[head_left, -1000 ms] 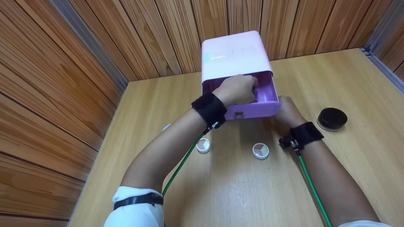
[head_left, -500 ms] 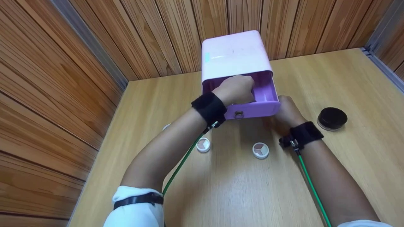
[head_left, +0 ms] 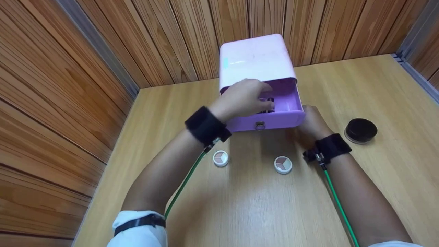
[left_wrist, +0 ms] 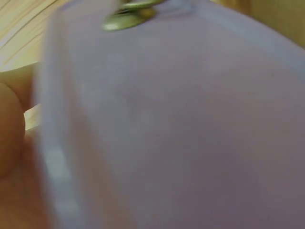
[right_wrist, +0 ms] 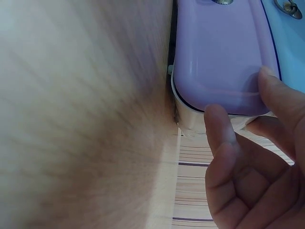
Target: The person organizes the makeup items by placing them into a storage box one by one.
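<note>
A pink drawer box (head_left: 257,61) stands at the back with its purple top drawer (head_left: 274,121) pulled out. My left hand (head_left: 241,97) is over the drawer, thumb and fingers spread apart. Small dark cylinders (head_left: 270,104) lie inside, right by the thumb and partly hidden by it. The left wrist view holds mostly the blurred purple drawer front (left_wrist: 167,109) and its metal pull (left_wrist: 128,19). At the box's right side, my right hand (head_left: 313,120) grips a lower corner, thumb on the edge of a closed purple drawer (right_wrist: 224,57) and fingers along the side.
Two round white three-shade compacts (head_left: 220,158) (head_left: 283,165) lie on the wooden table (head_left: 260,209) in front of the box. To the right sits a round jar with a black lid (head_left: 360,130). A wood-panelled wall (head_left: 185,41) rises behind. A blue drawer (right_wrist: 290,52) adjoins the lower purple one.
My left hand has loosened from its curled shape and drawn left, up and partly out of the drawer, baring the dark cylinders. The right hand and the box stay put.
</note>
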### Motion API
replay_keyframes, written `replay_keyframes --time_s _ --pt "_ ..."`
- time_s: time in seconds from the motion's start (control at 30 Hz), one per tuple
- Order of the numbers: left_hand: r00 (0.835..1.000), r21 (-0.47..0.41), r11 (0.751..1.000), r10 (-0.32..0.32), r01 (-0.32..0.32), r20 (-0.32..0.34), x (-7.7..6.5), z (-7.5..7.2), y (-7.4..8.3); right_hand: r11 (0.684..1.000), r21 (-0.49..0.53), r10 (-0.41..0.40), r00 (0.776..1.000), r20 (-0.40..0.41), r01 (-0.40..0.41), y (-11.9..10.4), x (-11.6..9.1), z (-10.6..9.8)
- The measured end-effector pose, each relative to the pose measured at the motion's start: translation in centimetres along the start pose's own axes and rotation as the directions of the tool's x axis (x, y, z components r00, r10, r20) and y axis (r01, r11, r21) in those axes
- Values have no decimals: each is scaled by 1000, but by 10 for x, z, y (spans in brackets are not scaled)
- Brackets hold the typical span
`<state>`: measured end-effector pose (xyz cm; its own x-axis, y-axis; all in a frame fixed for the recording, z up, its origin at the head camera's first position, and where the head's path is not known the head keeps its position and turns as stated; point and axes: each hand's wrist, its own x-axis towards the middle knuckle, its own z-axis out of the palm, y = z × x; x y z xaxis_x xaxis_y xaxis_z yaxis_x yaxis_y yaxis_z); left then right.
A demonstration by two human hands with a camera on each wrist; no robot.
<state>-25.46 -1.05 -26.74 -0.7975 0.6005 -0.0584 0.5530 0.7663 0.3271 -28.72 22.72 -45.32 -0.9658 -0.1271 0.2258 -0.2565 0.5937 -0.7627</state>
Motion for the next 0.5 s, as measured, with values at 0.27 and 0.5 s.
replay_keyframes --time_s 0.27,0.5 --pt "938 -68 979 160 -190 -307 -50 -8 -31 999 28 -32 1000 -1 32 -1 -2 0" --pt "816 -82 954 199 -287 -542 -86 12 -73 999 23 -37 999 14 36 0 -3 -2"
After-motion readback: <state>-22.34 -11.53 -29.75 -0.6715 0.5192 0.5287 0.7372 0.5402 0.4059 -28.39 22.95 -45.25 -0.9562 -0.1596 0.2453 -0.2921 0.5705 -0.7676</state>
